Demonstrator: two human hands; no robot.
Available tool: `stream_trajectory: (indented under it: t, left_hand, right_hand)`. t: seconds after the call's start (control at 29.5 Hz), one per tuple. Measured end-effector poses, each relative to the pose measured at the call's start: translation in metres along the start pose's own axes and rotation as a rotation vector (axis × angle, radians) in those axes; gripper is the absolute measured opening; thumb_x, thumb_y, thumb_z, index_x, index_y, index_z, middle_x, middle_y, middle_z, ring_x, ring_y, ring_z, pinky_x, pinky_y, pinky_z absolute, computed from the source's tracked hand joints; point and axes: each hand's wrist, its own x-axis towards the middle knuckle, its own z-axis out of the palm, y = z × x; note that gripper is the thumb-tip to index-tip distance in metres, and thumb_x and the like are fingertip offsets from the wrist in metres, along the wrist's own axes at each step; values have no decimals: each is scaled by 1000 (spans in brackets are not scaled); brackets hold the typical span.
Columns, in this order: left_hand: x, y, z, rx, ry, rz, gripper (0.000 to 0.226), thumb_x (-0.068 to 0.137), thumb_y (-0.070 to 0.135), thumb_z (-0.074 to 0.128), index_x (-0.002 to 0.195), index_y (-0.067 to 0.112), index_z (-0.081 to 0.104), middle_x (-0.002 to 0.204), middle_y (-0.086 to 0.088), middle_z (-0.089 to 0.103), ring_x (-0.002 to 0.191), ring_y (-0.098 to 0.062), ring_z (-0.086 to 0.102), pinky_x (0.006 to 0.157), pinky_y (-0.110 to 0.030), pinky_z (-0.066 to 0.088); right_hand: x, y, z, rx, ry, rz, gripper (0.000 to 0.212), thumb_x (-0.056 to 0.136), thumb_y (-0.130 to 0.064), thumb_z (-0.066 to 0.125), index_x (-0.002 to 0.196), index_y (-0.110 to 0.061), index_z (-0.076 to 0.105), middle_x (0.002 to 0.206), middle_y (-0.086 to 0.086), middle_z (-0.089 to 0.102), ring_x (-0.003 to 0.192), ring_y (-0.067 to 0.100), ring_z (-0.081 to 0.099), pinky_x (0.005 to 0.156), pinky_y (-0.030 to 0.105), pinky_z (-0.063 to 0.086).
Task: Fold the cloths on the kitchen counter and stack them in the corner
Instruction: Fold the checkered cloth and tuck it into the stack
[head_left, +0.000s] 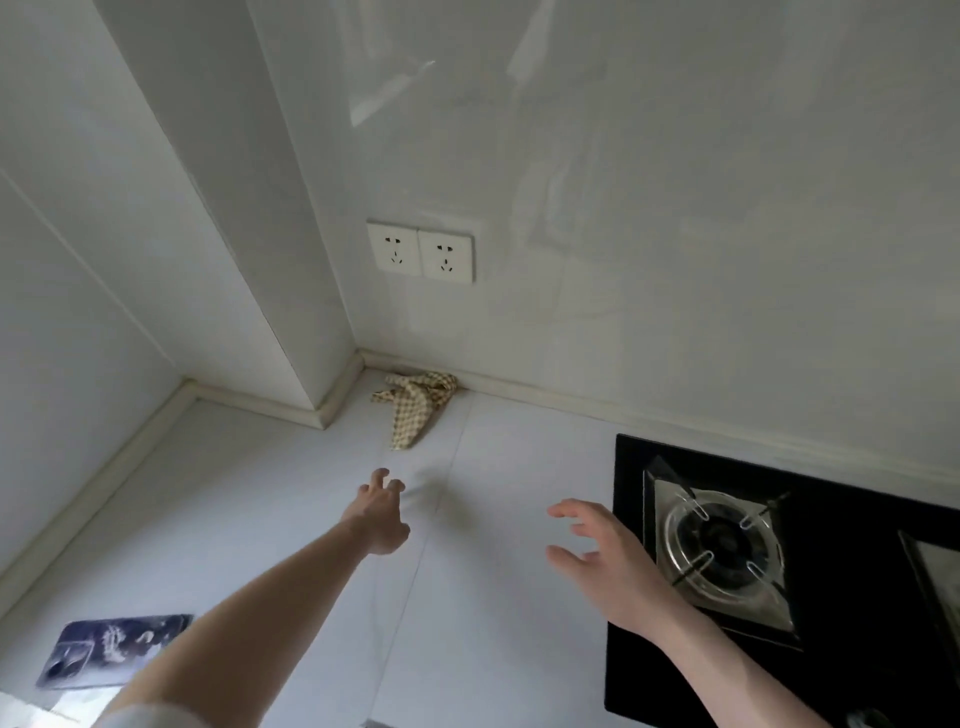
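Observation:
A crumpled beige checked cloth (413, 408) lies on the white kitchen counter (291, 519), tucked into the far corner where the wall meets a protruding column. My left hand (379, 514) is stretched out over the counter a short way in front of the cloth, fingers spread and loosely bent, holding nothing. My right hand (602, 556) hovers to the right and nearer to me, fingers spread and relaxed, empty, by the left edge of the hob.
A black glass gas hob (852, 571) with a steel burner ring fills the right side. A phone (111, 649) lies flat on the counter at the lower left. A double wall socket (421, 252) sits above the cloth.

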Motion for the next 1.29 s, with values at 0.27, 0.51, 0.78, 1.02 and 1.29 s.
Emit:
stream_trajectory:
  t: [0.27,0.51,0.78,1.02,1.29]
  left_hand:
    - [71,-9,-30,101,-92,34,76,93,22,54,161,16,22,170,-1,-15,148,-34,30,113,-44,43]
    - [86,-12,-63,-230,321,199,42,97,20,57,139,19,60,146,0,58,128,-23,57,108,-34,46]
    - [-27,1,-142,-650,533,421,16,84,11,72,85,27,75,82,17,73,76,0,70,73,-24,61]
    - [-116,16,-143,-827,325,448,28,88,7,70,106,28,68,91,8,70,69,-13,71,62,-23,56]
    - [-159,36,-122,-731,241,498,19,87,10,73,95,28,75,85,15,74,67,-6,69,61,-16,50]
  right_hand:
    - [14,-21,8,-34,74,69,37,93,-39,68,126,-51,54,142,-33,40,122,-9,50,97,19,48]
    - [35,-40,36,38,125,108,35,93,-30,70,120,-48,58,138,-31,45,114,-8,57,92,23,54]
    - [30,-71,59,150,106,79,30,94,-32,66,118,-49,59,130,-33,52,113,-9,58,79,16,54]
    - [4,-81,68,164,53,39,31,93,-36,70,120,-47,61,123,-25,62,109,-3,64,88,21,56]
    - [-9,-101,82,244,57,-21,41,81,-50,78,117,-40,62,123,-26,63,105,0,66,88,28,58]
